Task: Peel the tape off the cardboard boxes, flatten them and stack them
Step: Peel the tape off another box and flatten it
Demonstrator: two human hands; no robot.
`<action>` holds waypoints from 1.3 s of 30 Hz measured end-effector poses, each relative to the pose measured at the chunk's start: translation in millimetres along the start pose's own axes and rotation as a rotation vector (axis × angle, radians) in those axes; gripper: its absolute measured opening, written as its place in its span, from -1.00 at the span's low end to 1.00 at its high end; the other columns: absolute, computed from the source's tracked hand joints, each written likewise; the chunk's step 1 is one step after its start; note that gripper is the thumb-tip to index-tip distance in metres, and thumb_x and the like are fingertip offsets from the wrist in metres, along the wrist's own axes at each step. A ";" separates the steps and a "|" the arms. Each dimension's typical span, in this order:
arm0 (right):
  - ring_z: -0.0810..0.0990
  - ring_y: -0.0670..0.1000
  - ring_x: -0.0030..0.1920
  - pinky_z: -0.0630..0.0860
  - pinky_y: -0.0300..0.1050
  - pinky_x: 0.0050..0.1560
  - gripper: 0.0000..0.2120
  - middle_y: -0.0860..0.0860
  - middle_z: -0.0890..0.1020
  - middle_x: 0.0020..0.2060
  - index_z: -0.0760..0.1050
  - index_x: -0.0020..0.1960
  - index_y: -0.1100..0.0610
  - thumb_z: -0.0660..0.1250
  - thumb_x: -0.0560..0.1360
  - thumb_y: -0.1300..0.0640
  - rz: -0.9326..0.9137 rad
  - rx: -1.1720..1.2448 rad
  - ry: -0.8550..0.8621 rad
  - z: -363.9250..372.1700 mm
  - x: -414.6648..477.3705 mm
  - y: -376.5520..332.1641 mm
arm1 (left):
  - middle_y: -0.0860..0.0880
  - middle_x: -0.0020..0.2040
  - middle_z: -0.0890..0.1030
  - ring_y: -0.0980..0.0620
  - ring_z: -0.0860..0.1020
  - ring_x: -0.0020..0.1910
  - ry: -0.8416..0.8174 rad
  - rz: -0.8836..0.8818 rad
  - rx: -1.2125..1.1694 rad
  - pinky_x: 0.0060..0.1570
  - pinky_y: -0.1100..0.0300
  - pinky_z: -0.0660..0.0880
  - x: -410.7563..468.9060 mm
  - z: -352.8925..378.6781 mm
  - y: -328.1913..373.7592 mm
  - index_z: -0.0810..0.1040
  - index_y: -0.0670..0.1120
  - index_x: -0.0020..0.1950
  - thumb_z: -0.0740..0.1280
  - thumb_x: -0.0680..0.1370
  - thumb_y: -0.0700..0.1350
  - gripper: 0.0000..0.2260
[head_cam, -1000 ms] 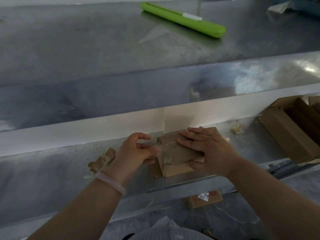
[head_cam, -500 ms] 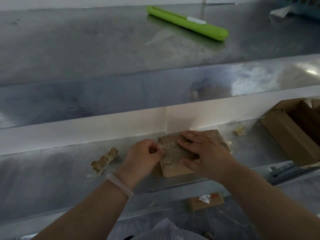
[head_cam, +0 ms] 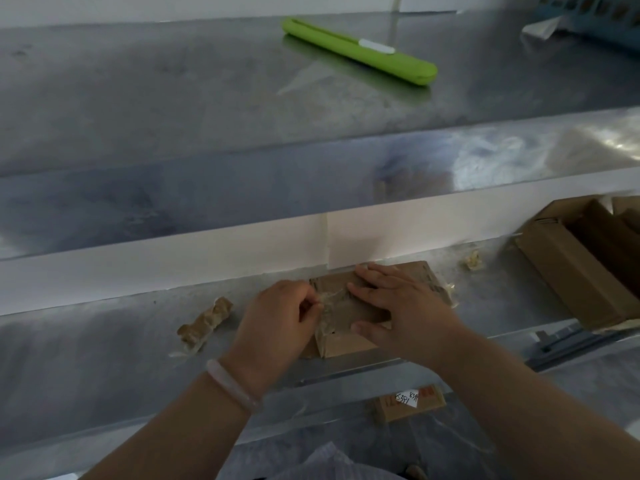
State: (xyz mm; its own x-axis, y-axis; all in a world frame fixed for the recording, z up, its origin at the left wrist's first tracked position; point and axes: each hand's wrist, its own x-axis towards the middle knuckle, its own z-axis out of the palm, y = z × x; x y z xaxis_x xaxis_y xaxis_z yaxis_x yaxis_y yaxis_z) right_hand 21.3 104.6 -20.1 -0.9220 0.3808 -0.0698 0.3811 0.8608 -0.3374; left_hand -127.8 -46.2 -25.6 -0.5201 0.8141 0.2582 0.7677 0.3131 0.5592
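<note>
A small brown cardboard box [head_cam: 343, 342] lies on the lower metal shelf [head_cam: 104, 341], close to its front edge. Clear tape [head_cam: 330, 301] runs across the box's top left part and is crumpled where it lifts. My left hand [head_cam: 277, 317] pinches the loose end of that tape at the box's left edge. My right hand [head_cam: 401, 306] lies flat on top of the box, fingers spread, pressing it down. The right half of the box is hidden under that hand.
A crumpled wad of peeled tape [head_cam: 204, 320] lies left of the box. Larger open cardboard boxes [head_cam: 585, 265] stand at the right. A green utility knife [head_cam: 360, 51] rests on the upper metal surface. Another small box with a white label [head_cam: 408, 403] lies below.
My left hand has closed from an open grasp into a pinch on the tape at the box's left edge. My right hand has stayed on top of the box.
</note>
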 end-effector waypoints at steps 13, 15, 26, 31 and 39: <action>0.46 -0.19 0.26 0.26 -0.26 0.38 -0.86 -0.39 0.60 -0.07 0.62 -0.03 -0.25 0.32 0.48 -0.20 0.054 0.513 0.158 -1.7 11.5 -2.4 | -0.05 -0.25 0.66 0.12 0.64 -0.30 -0.220 -0.452 -0.821 -0.28 0.27 0.59 33.1 -8.8 27.2 0.60 -0.14 -0.06 0.35 0.52 -0.25 -0.94; 0.58 -0.17 0.00 0.47 -0.10 0.17 -0.83 -0.25 0.61 -0.29 0.59 -0.27 -0.18 0.35 0.49 -0.12 0.102 0.577 0.225 0.7 11.5 -4.9 | -0.02 -0.24 0.66 0.12 0.63 -0.27 -0.249 -0.442 -0.747 -0.28 0.27 0.58 29.5 1.3 24.9 0.60 -0.06 -0.09 0.35 0.53 -0.20 -0.94; 0.39 -0.11 -0.02 0.29 -0.27 -0.04 -0.77 -0.09 0.52 -0.13 0.50 -0.31 -0.01 0.52 0.34 -0.06 0.265 0.234 0.461 20.3 9.8 -5.3 | 0.05 -0.36 0.58 0.10 0.54 -0.34 -0.139 -0.141 -0.066 -0.27 0.18 0.46 34.3 16.9 21.8 0.56 -0.05 -0.22 0.34 0.52 0.08 -0.77; 0.40 -0.08 -0.02 0.38 -0.22 0.05 -0.87 -0.02 0.61 -0.11 0.65 -0.19 0.09 0.50 0.37 0.03 0.144 0.156 0.502 23.1 4.2 7.6 | 0.02 -0.20 0.51 0.02 0.48 -0.22 -0.123 -0.045 0.113 -0.23 0.14 0.40 38.1 21.5 21.6 0.44 -0.01 -0.20 0.34 0.50 0.08 -0.80; 0.52 -0.01 0.18 0.45 -0.04 0.27 -0.69 -0.03 0.60 0.15 0.61 0.20 0.06 0.23 0.55 -0.01 0.189 0.126 0.650 16.5 -38.1 38.7 | 0.06 0.01 0.44 -0.01 0.52 -0.09 -0.157 -0.061 0.132 -0.15 0.10 0.47 34.8 19.5 22.6 0.36 0.07 0.17 0.29 0.52 0.10 -0.73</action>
State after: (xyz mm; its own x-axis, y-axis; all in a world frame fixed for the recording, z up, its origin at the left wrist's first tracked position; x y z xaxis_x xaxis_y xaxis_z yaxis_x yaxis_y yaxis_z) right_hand 70.0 117.8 -45.9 -0.5976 0.6793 0.4258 0.4841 0.7291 -0.4838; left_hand -121.3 -1.3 -19.3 -0.5108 0.8544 0.0954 0.7839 0.4173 0.4597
